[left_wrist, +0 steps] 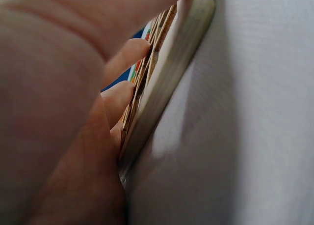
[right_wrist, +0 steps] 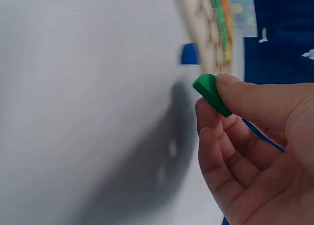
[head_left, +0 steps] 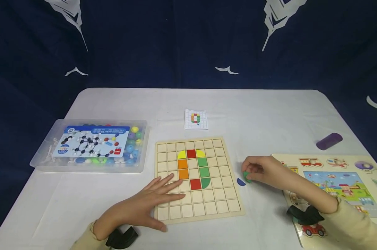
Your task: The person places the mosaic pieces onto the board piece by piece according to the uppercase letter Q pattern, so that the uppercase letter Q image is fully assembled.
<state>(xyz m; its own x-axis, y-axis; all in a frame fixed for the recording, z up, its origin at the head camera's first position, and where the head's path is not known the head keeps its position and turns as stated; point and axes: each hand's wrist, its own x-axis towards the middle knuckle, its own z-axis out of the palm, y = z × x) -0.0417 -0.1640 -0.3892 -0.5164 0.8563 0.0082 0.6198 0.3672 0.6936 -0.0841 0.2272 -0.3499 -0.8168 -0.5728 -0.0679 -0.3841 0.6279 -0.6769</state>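
Note:
My right hand [head_left: 267,169] pinches a small green block [right_wrist: 212,93] with a curved side between thumb and fingers, just above the table. Beside it lies a blue half-round block [head_left: 241,182], close to the right edge of a wooden grid board [head_left: 221,194]. My left hand [head_left: 141,205] rests with spread fingers on the board's lower left, the thumb at its front edge. A ring of yellow, red, orange and green blocks [head_left: 204,172] fills cells of the grid; its lower left corner cell, near my left fingertips, holds no visible block.
Behind the board lies a card [head_left: 196,119] printed with a coloured Q. A clear box [head_left: 144,146] of coloured balls stands at left. On the right are a picture puzzle board [head_left: 277,158], partly under my right arm, and a purple cylinder [head_left: 329,141].

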